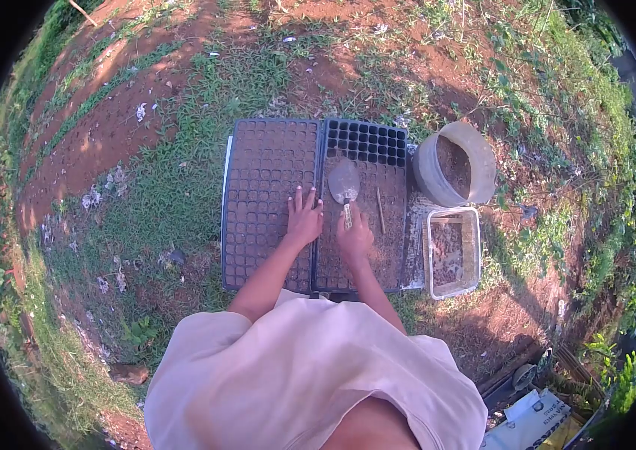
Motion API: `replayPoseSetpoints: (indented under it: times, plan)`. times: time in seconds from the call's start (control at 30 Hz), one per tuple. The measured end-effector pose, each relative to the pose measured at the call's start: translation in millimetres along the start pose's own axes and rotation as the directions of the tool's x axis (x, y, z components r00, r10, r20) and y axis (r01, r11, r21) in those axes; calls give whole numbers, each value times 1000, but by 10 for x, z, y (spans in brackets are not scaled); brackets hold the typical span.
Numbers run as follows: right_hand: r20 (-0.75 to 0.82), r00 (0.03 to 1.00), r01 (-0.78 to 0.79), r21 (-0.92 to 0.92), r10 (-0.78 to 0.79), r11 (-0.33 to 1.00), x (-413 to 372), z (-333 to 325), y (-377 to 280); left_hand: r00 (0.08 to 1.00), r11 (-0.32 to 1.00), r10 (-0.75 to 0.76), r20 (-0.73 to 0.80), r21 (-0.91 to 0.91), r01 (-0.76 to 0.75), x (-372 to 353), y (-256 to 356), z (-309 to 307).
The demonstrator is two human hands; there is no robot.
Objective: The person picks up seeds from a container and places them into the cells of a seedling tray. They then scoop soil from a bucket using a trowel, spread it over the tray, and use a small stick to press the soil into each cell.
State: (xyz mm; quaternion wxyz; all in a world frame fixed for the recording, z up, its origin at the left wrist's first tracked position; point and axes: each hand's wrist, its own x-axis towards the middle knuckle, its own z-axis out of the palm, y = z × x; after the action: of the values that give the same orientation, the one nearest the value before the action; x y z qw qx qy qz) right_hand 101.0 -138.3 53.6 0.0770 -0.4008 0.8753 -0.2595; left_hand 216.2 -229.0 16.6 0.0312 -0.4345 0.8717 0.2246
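My right hand [354, 238] grips the patterned handle of a trowel [344, 181], whose broad blade lies over the soil in the right seedling tray [366, 140]. Most of that tray's cells are covered with brown soil, while several rows at its far end show bare black cells. My left hand [305, 219] rests with its fingers spread on the right edge of the left seedling tray [264, 161], whose cells are filled with soil. A thin stick [381, 210] lies on the soil just right of the trowel.
Right of the trays stands a translucent round tub [427, 169] with soil inside. Nearer me is a white rectangular basin [475, 251] with some soil in it. Grass and red earth [100, 154] surround the trays. A printed sack [532, 420] lies at the lower right.
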Motion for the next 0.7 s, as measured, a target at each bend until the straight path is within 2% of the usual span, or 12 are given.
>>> replayPoseSetpoints:
  times: [0.07,0.17,0.3,0.4,0.47,0.53,0.63,0.7]
  plan:
    - [-76,991,107,-36,-109,994,216,85,35,1000,1000,1,9,11,-1,2,9,-3]
    - [-122,976,180,-1,-178,984,430,26,89,1000,1000,-3,17,27,3,10,-9,1]
    - [-137,972,195,24,-190,981,329,-121,195,1000,1000,-2,16,18,2,13,-13,19]
    - [-84,971,229,34,-226,973,99,-174,276,1000,1000,3,-7,11,-3,5,-13,34]
    - [34,965,262,-21,-261,965,-4,-122,295,1000,1000,3,-16,1,-3,7,-8,38]
    - [74,972,226,-55,-222,973,39,-83,263,1000,1000,3,-24,-5,-3,7,-6,41]
    - [44,977,209,-24,-208,978,313,4,217,1000,1000,11,-28,-1,-11,-13,-17,49]
    - [-103,968,227,-24,-228,974,512,11,193,1000,1000,7,-24,1,-7,1,-19,44]
